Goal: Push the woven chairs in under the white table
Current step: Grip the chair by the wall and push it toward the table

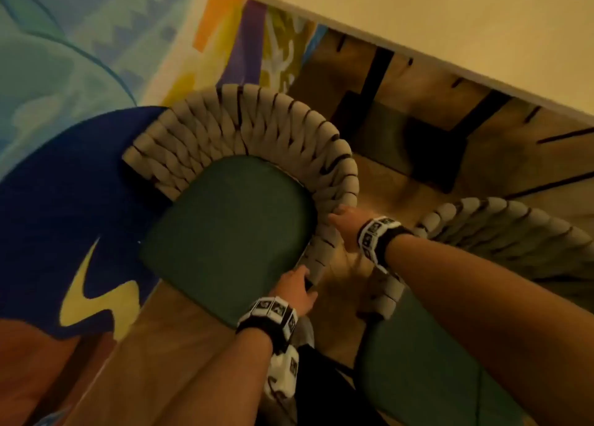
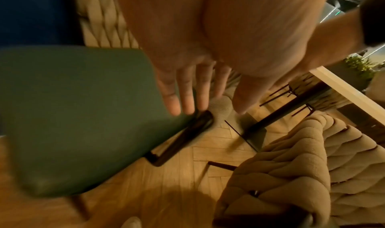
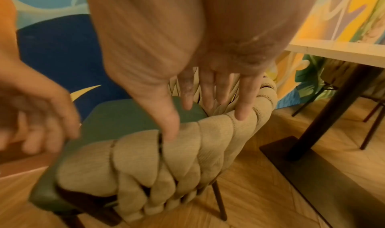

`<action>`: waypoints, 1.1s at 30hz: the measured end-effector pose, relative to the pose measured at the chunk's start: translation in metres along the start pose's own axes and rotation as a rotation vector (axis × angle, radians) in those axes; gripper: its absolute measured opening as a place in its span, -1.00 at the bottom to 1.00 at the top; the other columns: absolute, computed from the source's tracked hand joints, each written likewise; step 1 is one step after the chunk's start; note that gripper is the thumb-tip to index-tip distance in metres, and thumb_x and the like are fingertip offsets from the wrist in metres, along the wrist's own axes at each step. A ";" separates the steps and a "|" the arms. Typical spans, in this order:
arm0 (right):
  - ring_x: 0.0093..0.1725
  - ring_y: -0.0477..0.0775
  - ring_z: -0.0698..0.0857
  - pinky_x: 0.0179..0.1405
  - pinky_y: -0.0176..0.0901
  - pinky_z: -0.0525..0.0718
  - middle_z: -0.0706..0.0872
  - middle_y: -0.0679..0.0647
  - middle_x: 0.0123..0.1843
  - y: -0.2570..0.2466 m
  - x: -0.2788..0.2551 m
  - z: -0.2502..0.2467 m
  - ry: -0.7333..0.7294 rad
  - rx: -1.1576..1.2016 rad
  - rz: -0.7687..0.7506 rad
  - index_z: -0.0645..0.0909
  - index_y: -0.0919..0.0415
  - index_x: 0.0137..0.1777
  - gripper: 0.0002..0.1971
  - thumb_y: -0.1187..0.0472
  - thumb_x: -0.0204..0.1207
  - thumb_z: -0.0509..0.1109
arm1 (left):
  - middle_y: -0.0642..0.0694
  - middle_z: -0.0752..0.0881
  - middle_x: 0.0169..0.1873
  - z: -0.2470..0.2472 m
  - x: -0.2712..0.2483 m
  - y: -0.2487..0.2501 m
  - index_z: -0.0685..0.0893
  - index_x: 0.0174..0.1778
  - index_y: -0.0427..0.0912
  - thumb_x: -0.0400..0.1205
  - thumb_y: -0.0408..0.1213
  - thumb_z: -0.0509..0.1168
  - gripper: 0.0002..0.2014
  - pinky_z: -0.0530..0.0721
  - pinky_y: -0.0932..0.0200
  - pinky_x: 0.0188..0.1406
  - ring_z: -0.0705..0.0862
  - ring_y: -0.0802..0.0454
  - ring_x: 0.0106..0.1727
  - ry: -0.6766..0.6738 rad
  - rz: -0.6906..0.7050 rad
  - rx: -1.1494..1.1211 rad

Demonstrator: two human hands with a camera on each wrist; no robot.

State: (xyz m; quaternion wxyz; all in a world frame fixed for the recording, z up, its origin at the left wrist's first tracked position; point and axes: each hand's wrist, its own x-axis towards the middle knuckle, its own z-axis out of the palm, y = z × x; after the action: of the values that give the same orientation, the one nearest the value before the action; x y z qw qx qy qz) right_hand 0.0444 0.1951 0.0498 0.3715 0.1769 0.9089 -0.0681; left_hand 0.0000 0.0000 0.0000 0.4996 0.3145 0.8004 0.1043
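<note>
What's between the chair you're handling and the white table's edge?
Bare wood floor and the table's dark post and base, seen in the head view; the chair is not under the table.

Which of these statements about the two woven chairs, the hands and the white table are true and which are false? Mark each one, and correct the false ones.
1. The right hand touches the woven back of the chair with the green seat cushion. True.
2. That chair is already fully under the white table. False: its whole seat lies clear of the table edge.
3. The left hand reaches for the end of the woven armrest. True.
4. Only one woven chair is in view. False: a second woven chair stands to the right.
5. The floor is grey tile. False: it is wooden parquet.
</note>
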 end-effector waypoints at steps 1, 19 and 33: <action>0.53 0.26 0.41 0.28 0.12 0.65 0.42 0.17 0.53 0.007 0.009 -0.004 -0.001 -0.024 -0.016 0.34 0.11 0.55 -0.31 0.20 0.41 0.50 | -0.19 0.51 0.47 0.002 0.015 0.008 0.33 0.59 -0.06 0.63 -0.11 0.39 -0.38 0.58 -0.14 0.42 0.56 -0.23 0.44 0.011 -0.011 -0.008; 0.45 0.16 0.34 0.16 0.14 0.47 0.42 0.07 0.46 0.039 -0.016 0.065 0.069 -0.066 0.067 0.31 -0.06 0.51 -0.54 0.00 0.61 0.21 | -0.18 0.63 0.28 0.018 0.044 0.010 0.27 0.46 0.07 0.56 -0.24 0.37 -0.41 0.72 -0.24 0.16 0.67 -0.34 0.23 -0.156 0.135 0.428; 0.53 0.28 0.32 0.48 0.20 0.44 0.33 0.16 0.59 -0.127 -0.002 0.053 0.060 0.753 -0.015 0.24 -0.01 0.59 -0.26 -0.07 0.45 0.46 | -0.07 0.54 0.49 -0.187 0.088 -0.107 0.42 0.53 0.16 0.77 -0.18 0.06 -0.60 0.54 -0.17 0.36 0.50 -0.18 0.45 0.087 0.253 1.069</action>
State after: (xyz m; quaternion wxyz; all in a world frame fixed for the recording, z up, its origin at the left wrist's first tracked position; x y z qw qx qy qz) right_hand 0.0324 0.0630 0.0124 0.2530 0.2965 0.8319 -0.3951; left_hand -0.2310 -0.0025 -0.0260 0.2205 0.6137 0.7176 -0.2445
